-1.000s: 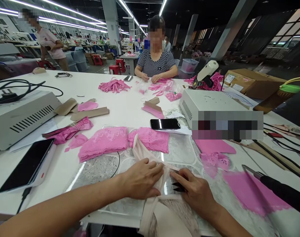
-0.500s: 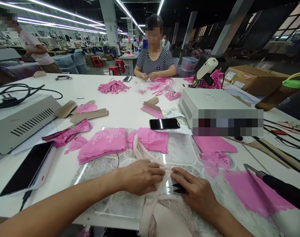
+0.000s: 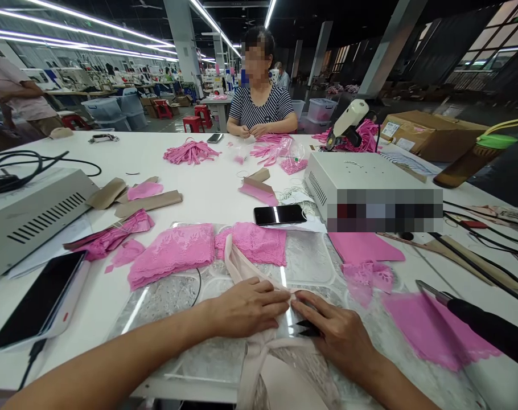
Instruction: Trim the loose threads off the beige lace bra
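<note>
A beige garment (image 3: 284, 378) with a strap and lace lies at the near table edge, its strap running up under my fingers. My left hand (image 3: 248, 307) presses on the strap, fingers together. Close beside it, my right hand (image 3: 333, 327) pinches the beige fabric between thumb and fingers; dark pointed blades (image 3: 307, 328) stick out from under its palm. Both hands nearly touch over a clear plastic sheet. Behind them lie a folded pink lace piece (image 3: 173, 250) and another pink lace piece (image 3: 259, 244).
A black-handled tool (image 3: 476, 322) points in from the right above pink fabric (image 3: 430, 324). Grey boxes stand left (image 3: 41, 210) and right (image 3: 361, 176). A phone (image 3: 280, 214) lies behind the lace. Across the table sits a person (image 3: 261, 105) handling pink straps.
The view has shifted slightly, and the walking person at the far left has moved further towards the left edge. My left hand's fingers have slid slightly closer to my right hand.
</note>
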Demonstrator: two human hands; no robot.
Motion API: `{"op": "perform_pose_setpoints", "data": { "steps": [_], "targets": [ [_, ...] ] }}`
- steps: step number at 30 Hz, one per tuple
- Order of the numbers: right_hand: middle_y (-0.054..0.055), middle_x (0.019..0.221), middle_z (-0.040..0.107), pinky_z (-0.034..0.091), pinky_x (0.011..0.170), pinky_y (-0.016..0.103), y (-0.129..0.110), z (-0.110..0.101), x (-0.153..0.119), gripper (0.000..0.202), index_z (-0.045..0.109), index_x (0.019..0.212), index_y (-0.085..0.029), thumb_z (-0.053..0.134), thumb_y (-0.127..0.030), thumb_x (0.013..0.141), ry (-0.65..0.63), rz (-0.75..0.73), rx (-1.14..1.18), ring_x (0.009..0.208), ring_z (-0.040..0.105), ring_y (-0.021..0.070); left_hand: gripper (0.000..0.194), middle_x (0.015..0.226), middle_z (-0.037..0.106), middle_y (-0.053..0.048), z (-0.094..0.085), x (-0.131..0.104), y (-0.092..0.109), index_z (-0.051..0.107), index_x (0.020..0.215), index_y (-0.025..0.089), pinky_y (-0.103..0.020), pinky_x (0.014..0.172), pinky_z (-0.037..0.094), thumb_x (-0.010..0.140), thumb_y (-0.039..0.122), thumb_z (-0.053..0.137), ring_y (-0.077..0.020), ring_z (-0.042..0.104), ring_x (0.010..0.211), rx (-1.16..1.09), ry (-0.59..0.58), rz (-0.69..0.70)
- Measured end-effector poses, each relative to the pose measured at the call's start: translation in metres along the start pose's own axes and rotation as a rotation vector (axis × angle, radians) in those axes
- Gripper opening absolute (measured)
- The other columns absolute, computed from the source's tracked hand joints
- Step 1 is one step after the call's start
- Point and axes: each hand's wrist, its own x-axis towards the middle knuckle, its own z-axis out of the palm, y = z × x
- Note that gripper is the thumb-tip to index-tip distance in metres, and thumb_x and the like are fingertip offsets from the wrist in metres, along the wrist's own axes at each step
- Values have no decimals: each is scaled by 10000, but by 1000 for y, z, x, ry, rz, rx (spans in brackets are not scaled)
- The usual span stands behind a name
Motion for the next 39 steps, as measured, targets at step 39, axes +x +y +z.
{"op": "perform_pose_setpoints", "data": {
  "steps": [39],
  "targets": [
    [116, 901, 718, 543, 543, 191, -50, -14, -10, 439, 625, 1023, -93, 357, 14, 692, 26, -176, 209, 690, 689, 142, 650, 1440, 406, -55, -16, 1, 3, 372, 1385, 141, -412, 903, 348, 872, 531, 464, -263, 459, 1040, -188, -146, -119]
  ]
}}
